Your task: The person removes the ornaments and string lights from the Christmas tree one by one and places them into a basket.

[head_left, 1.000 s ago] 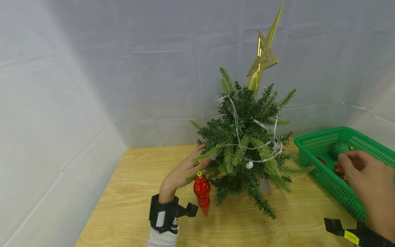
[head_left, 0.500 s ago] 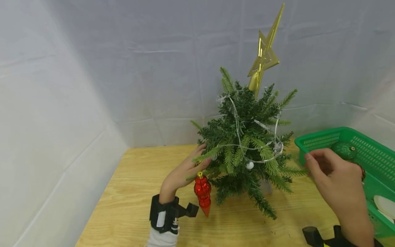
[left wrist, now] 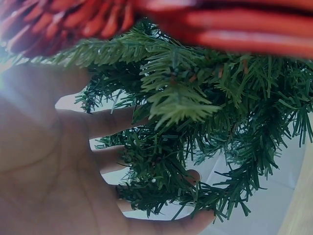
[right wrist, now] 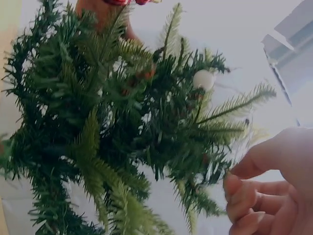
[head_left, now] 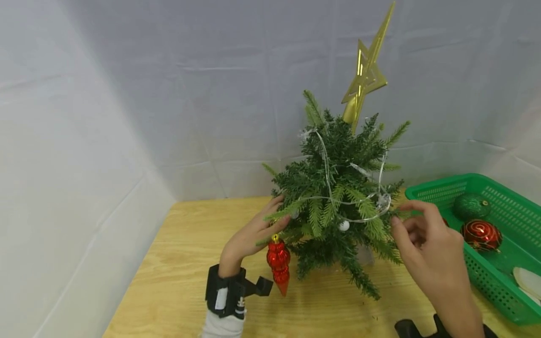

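Note:
A small Christmas tree (head_left: 334, 188) stands on the wooden table, a gold star (head_left: 365, 80) on top. My left hand (head_left: 251, 237) reaches in at its left side, fingers stretched out under and among the branches; in the left wrist view its palm (left wrist: 54, 156) faces the needles. Just beside it hangs a long red glass ornament (head_left: 279, 263). My right hand (head_left: 435, 253) is at the tree's right edge, fingers bent. In the right wrist view its thumb and forefinger (right wrist: 234, 186) come close together beside branch ends; whether they pinch one is unclear.
A green plastic basket (head_left: 473, 277) stands at the right, holding a green glitter ball (head_left: 471, 206), a red ball with gold swirls (head_left: 482, 234) and a pale flat piece (head_left: 528, 281). Clear string lights (head_left: 325, 159) wind round the tree. White sheets (head_left: 203, 117) enclose the table.
My right hand has moved left from the basket to the tree's right edge, uncovering the red ball. The left hand has stayed in place.

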Available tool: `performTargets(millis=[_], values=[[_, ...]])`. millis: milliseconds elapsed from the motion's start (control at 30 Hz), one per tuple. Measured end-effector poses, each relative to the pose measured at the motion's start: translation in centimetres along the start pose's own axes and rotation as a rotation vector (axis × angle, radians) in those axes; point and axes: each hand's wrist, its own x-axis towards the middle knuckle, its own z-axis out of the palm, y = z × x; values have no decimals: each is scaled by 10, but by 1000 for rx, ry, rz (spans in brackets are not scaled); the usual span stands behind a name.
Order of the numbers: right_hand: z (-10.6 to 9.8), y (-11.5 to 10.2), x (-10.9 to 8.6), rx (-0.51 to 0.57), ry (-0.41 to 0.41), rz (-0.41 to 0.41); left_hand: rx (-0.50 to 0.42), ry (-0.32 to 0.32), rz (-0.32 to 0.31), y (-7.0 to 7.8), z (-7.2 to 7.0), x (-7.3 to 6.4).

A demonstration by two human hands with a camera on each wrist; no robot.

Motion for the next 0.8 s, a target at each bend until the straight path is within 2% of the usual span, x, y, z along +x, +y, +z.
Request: performTargets(millis=[67,167,367,433,600,800], values=[[0,-5,-3,24,32,6,-1,0,-4,1,0,0],[2,-13,-8,81,98,-59,-2,-2,-6,2,-1,-1],[26,-34,-15,167,271,-377,-1,-7,-9,2,-1,-3],[36,-43,-18,161,296,-444,0,-7,-13,1,-1,-3],[45,-54,-26,158,254,-435,3,-4,-9,1,-1,-3],[44,-52,-24,214,252,-449,-3,24,10,1,-1,-3]])
